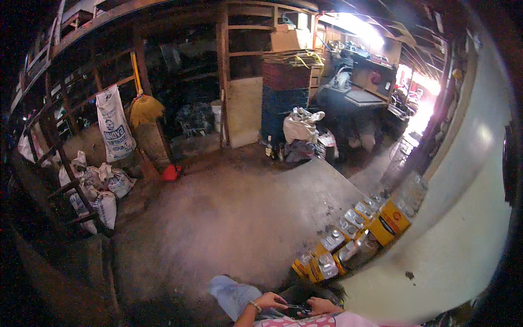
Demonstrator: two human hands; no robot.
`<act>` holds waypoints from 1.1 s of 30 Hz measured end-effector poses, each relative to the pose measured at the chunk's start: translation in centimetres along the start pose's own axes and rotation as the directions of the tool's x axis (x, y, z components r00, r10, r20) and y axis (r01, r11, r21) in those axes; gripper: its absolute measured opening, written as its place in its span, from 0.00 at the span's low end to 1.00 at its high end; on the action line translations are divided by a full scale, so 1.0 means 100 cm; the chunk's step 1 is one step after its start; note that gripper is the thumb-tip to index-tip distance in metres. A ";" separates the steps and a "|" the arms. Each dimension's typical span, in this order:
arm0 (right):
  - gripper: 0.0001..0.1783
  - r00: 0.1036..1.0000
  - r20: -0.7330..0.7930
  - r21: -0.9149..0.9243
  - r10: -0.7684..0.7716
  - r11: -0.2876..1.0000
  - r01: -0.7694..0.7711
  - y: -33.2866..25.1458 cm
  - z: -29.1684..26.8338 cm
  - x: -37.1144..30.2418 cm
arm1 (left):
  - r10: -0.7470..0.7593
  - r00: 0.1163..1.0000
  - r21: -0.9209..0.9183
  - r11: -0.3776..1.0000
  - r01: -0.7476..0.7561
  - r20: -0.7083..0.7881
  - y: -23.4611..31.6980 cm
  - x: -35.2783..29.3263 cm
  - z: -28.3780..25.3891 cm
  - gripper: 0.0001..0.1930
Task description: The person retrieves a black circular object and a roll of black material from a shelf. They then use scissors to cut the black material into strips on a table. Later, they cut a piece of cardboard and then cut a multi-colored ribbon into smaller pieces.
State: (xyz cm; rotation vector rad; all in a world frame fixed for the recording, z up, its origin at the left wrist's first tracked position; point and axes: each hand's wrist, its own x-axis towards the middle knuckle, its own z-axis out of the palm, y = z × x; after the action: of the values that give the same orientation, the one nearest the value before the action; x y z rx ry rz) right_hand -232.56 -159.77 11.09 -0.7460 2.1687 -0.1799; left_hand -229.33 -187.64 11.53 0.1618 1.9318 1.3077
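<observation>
At the bottom of the head view, both my hands are close together over my lap. My left hand (pixel 269 301), with a bracelet at the wrist, has its fingers bent onto a small dark object (pixel 296 310). My right hand (pixel 321 306) grips the same object from the other side. It looks black with a pale glint along its top, too small and dim to name. Under my left forearm is a knee in light blue denim (pixel 229 294). Just ahead and to the right stand rows of yellow cans with metallic tops (pixel 328 267).
A pale wall (pixel 436 261) curves along the right. A larger yellow box (pixel 389 223) stands among the cans. On the left are stuffed sacks (pixel 101 191), a hanging white sack (pixel 114 125), a broom (pixel 146 109) and a red dustpan (pixel 171 173). Stacked crates (pixel 283 92) stand at the back.
</observation>
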 end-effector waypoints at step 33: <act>0.19 0.822 -0.101 -0.140 -0.560 0.826 0.546 -0.099 -0.268 0.502 | -0.149 0.920 -0.234 0.970 0.065 -0.362 -0.137 0.059 -0.462 0.20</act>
State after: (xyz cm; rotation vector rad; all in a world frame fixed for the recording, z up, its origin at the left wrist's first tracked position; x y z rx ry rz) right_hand -272.74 -199.49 -0.86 -1.4605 2.0405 -0.4302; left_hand -259.68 -224.93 4.61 -0.3271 2.0556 1.5506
